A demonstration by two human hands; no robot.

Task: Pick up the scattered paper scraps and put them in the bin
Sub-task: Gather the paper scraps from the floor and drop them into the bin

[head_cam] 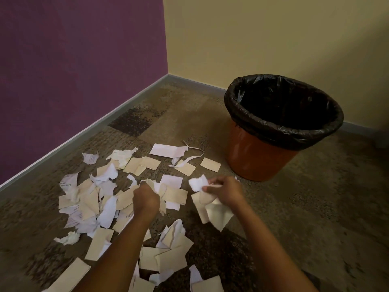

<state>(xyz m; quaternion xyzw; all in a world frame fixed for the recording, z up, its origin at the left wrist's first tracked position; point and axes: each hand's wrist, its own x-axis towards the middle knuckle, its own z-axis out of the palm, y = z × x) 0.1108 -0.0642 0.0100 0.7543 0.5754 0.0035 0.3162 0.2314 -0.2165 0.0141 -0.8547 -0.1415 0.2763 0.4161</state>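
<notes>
Several torn white and beige paper scraps lie scattered over the carpet in front of me. My left hand is closed around a few beige scraps in the middle of the pile. My right hand grips a bunch of scraps, white and beige, held a little above the floor. The orange bin with a black liner stands on the carpet just beyond my right hand, its mouth open and dark inside.
A purple wall with a grey skirting runs along the left and a cream wall stands behind the bin. They meet in a corner. Patterned brown carpet stretches to the right of the bin and my arm.
</notes>
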